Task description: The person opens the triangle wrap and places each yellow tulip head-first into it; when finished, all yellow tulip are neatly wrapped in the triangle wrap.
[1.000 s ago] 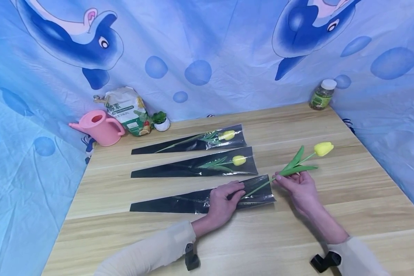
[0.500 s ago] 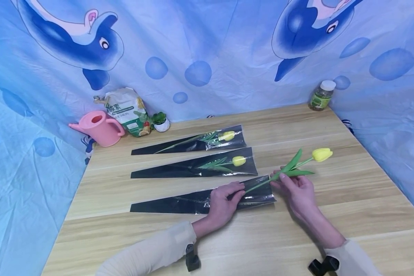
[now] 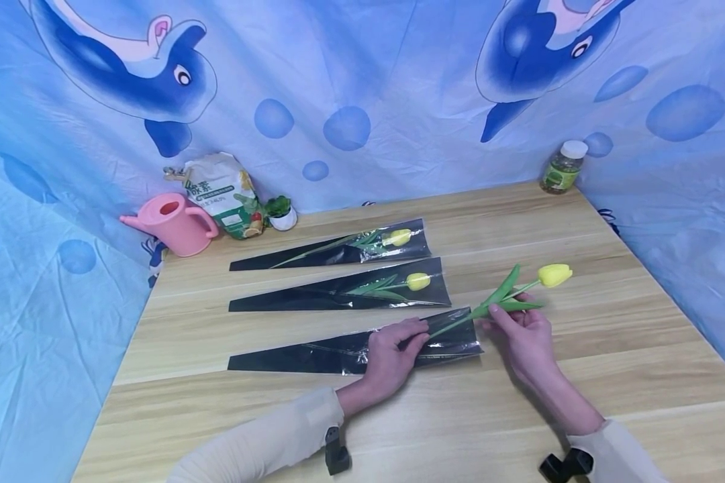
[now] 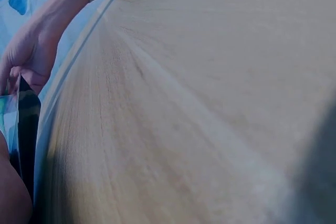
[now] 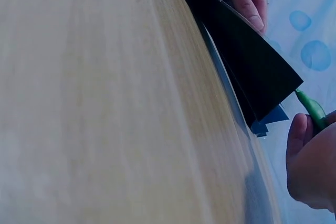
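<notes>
My right hand [image 3: 527, 342] pinches a yellow tulip [image 3: 554, 276] below its bloom, where the green leaves fork. The lower stem runs into the wide mouth of the nearest black flower sleeve [image 3: 302, 355], which has a clear front. Across that sleeve lies my left hand [image 3: 393, 355], thumb and fingers pinching its film near the mouth; the stem's end is hidden by this hand. In the right wrist view the sleeve's dark back [image 5: 252, 61] is seen edge-on, with a green part of the tulip [image 5: 312, 109] at its corner. Bloom and leaves stay outside the sleeve.
Behind lie two similar sleeves, a middle one [image 3: 302, 298] and a far one [image 3: 332, 255], each with a yellow tulip inside. A pink watering can [image 3: 181, 231], printed bag [image 3: 223, 201] and small potted plant [image 3: 282, 213] stand back left. A white-lidded jar [image 3: 563, 171] stands back right.
My right hand has shifted its grip along the tulip toward the bloom. The tulip has moved left and slightly down, its leaves now nearer the sleeve's mouth. My left hand has stayed put.
</notes>
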